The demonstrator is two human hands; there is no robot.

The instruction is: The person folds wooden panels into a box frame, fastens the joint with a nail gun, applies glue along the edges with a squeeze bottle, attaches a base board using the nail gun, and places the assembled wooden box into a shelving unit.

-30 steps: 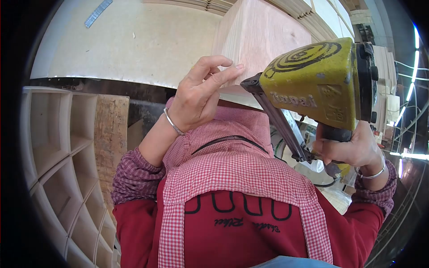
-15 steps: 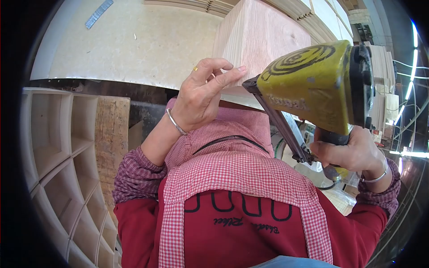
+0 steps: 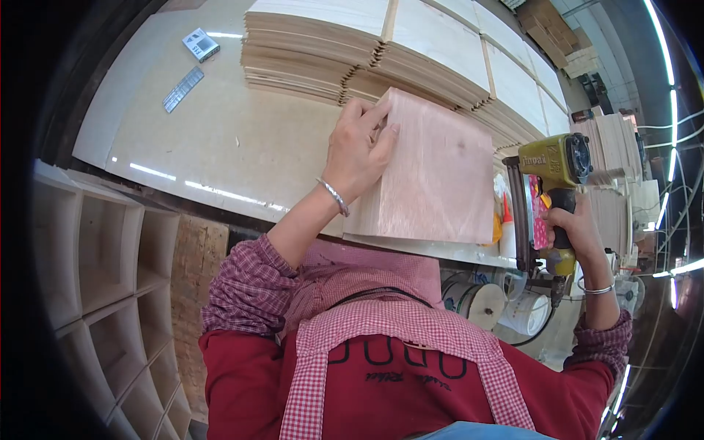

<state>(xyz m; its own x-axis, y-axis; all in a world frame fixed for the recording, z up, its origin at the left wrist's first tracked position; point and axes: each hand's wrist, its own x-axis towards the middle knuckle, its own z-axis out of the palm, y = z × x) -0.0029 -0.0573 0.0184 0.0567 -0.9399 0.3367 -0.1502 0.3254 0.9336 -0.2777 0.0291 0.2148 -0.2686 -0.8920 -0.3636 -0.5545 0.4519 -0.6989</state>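
Note:
A pale wooden box (image 3: pixel 444 176) stands on the worktable with a smooth panel facing up. My left hand (image 3: pixel 361 147) grips its left edge toward the far corner, thumb on the top panel and the other fingers partly hidden. Off to the right, my right hand (image 3: pixel 581 229) is wrapped around the handle of a yellow-green nail gun (image 3: pixel 548 160). The gun is held up beside the box, apart from it, with its long dark magazine on the side toward the box.
Stacks of thin wooden boards (image 3: pixel 315 55) line the table's far side. A strip of fasteners (image 3: pixel 183 89) and a small carton (image 3: pixel 201 45) lie at the far left. Wooden compartments (image 3: pixel 110 238) stand left below the table. A white bucket (image 3: pixel 526 314) sits below at right.
The nail gun has moved away from the box's near edge to the right. My left hand has shifted from that near edge to grip the box farther back. The view has shifted too.

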